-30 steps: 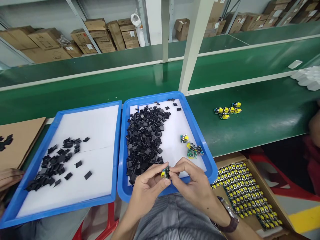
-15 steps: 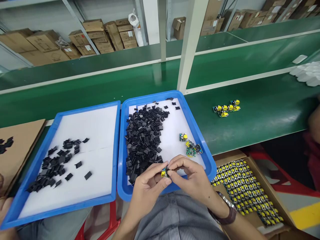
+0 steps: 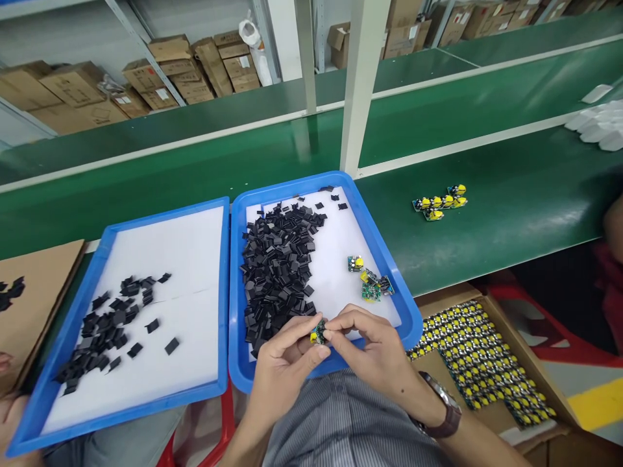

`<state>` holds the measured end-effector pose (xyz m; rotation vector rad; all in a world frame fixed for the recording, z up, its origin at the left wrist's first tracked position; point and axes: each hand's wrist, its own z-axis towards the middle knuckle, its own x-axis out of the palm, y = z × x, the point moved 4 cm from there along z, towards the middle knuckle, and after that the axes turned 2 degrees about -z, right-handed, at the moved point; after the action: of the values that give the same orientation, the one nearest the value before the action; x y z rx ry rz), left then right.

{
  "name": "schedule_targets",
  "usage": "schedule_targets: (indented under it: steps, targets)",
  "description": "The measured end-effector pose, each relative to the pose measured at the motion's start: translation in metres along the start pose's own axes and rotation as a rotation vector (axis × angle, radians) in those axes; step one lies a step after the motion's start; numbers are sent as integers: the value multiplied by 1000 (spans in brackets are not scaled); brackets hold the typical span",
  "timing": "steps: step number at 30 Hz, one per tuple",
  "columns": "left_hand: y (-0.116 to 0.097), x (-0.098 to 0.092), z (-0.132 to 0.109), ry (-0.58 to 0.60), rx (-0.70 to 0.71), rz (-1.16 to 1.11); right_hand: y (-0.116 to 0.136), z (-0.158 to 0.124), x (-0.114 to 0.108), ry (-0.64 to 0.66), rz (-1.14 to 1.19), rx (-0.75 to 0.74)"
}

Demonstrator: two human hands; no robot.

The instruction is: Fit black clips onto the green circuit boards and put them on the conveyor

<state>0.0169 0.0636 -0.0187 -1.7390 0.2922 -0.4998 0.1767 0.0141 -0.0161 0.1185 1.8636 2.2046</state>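
Observation:
A small green circuit board [image 3: 319, 331] with a yellow part is pinched between my two hands, over the near edge of the right blue tray [image 3: 416, 324]. My left hand [image 3: 287, 353] grips its left side with thumb and forefinger. My right hand [image 3: 367, 340], with a watch on the wrist, closes on its right side; whether a black piece is also in those fingers I cannot tell. Beyond my hands, a heap of black plastic pieces [image 3: 277, 259] fills the tray's left half. Several loose circuit boards [image 3: 371, 292] lie on its white liner at the right.
A second blue tray [image 3: 226, 292] with fewer black pieces [image 3: 104, 331] sits at left, a person's hand [image 3: 12, 415] at its corner. Several boards [image 3: 440, 202] stand on the green bench [image 3: 511, 214]. An open carton [image 3: 525, 350] of boards is low at right.
The circuit board has turned in my fingers, showing more of its green face. My hands stay close together in nearly the same place. The view has shifted slightly.

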Motion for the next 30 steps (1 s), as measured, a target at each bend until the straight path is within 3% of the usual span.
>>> schedule_targets:
  steps: [8, 14, 19, 24, 28, 30]
  targets:
    - [-1, 4, -2, -46, 93, 118, -6, 7, -9, 162, 109, 55]
    - [-2, 8, -13, -60, 251, 373, -20, 4, -12, 98, 374, 362]
    - [-7, 12, -16, -46, 449, 541, -18, 5, -9, 158, 461, 445]
    - [-3, 12, -17, -95, 483, 544, -16, 5, -4, 171, 483, 436]
    - [3, 6, -17, -226, 441, 484, -14, -1, -2, 138, 427, 327]
    - [3, 6, -18, -238, 458, 498, -12, -5, 0, 143, 391, 269]
